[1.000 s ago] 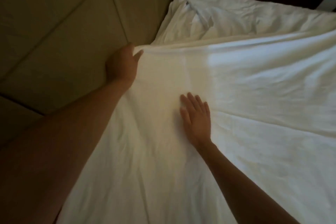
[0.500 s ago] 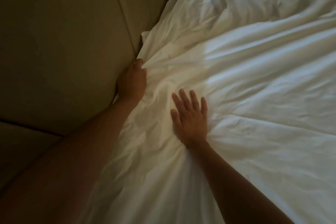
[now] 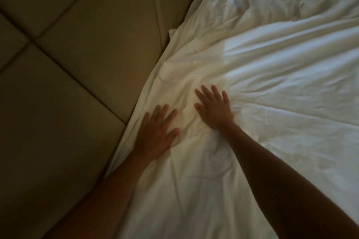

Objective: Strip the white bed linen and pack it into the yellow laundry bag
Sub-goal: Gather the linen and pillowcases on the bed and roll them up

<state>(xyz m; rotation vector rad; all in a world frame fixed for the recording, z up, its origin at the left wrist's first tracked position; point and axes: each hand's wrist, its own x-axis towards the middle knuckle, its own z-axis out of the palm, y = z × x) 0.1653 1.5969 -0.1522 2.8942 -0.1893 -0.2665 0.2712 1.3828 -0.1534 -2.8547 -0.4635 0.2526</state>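
Observation:
The white bed linen [image 3: 272, 103] covers the whole bed, wrinkled, with its left edge lying along the padded headboard. My left hand [image 3: 157, 134] lies flat on the sheet close to that edge, fingers spread, holding nothing. My right hand [image 3: 214, 108] rests flat on the sheet a little farther in, fingers spread too. A rumpled mound of white linen [image 3: 239, 0] sits at the far corner of the bed. No yellow laundry bag is in view.
A beige padded headboard [image 3: 77, 64] with stitched panels fills the left side and meets the bed edge. Beyond the bed's far edge the room is dark.
My left hand has let go of the sheet's edge by the headboard and come back to lie flat on the sheet. The right hand has stayed flat on the linen.

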